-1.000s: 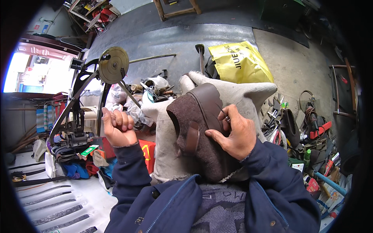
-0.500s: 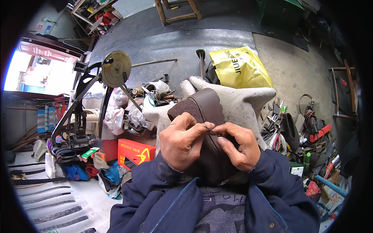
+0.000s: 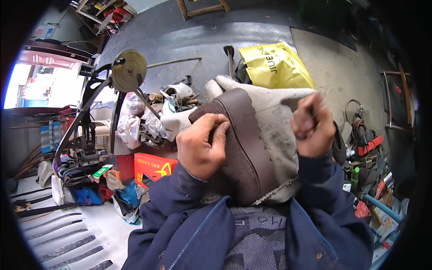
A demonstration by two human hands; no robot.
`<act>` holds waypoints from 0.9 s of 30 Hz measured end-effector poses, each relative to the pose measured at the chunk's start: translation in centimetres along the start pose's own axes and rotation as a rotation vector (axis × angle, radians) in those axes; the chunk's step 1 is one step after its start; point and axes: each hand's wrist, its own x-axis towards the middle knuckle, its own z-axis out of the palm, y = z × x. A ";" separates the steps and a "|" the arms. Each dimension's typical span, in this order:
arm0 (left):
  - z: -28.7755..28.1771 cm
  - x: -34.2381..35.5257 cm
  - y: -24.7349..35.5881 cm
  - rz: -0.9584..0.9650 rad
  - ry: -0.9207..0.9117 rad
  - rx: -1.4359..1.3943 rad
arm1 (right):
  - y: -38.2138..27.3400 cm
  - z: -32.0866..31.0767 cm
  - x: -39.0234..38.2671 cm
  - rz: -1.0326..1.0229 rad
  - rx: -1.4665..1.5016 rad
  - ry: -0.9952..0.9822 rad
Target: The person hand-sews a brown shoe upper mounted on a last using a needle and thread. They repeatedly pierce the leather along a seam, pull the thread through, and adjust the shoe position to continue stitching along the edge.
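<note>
A brown shoe (image 3: pixel 252 153) with a felt upper and smooth, scalloped edge strip lies tilted across the pale, worn cloth (image 3: pixel 281 121) over my lap. My left hand (image 3: pixel 202 146) is closed at its seam, pinching the shoe with thumb and forefinger; whatever else is between those fingertips is too small to make out. Raised beside the shoe on the right, my right hand (image 3: pixel 315 128) has curled, motion-blurred fingers, and I cannot make out what it holds. A fine thread runs from the shoe toward that hand.
A black cast machine with a brass-coloured wheel (image 3: pixel 128 71) stands at left, above a red box (image 3: pixel 154 167) and bagged odds and ends. A yellow bag (image 3: pixel 274 63) lies beyond the cloth. Tools (image 3: pixel 366 148) crowd the right side; a wooden stool (image 3: pixel 202 9) stands at the back.
My left hand came in from the left onto the shoe. My right hand, earlier at the seam with a small tool, has lifted away up and to the right.
</note>
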 end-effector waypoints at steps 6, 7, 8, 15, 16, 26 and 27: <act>0.2 -0.1 -0.2 0.021 0.009 -0.002 | 1.8 0.9 -1.0 -0.030 -0.690 0.041; 0.2 -0.2 -0.3 0.026 0.012 -0.003 | 2.3 1.2 -1.2 -0.063 -0.860 -0.088; 0.2 -0.2 -0.3 0.031 0.012 0.007 | 2.9 1.6 -1.3 -0.143 -0.975 -0.146; -1.6 -1.4 -1.3 -0.116 0.031 -0.272 | 1.9 1.4 -2.1 -0.038 -1.204 -0.264; -1.9 -1.6 -1.6 -0.161 0.077 -0.378 | 1.7 1.5 -2.1 -0.072 -1.087 -0.257; -5.1 -1.7 -8.0 -0.304 0.318 -1.108 | 3.7 3.1 -1.4 0.326 -0.733 -0.288; -5.8 -1.7 -8.9 -0.305 0.355 -1.140 | 4.0 3.1 -1.6 0.171 -0.878 -0.338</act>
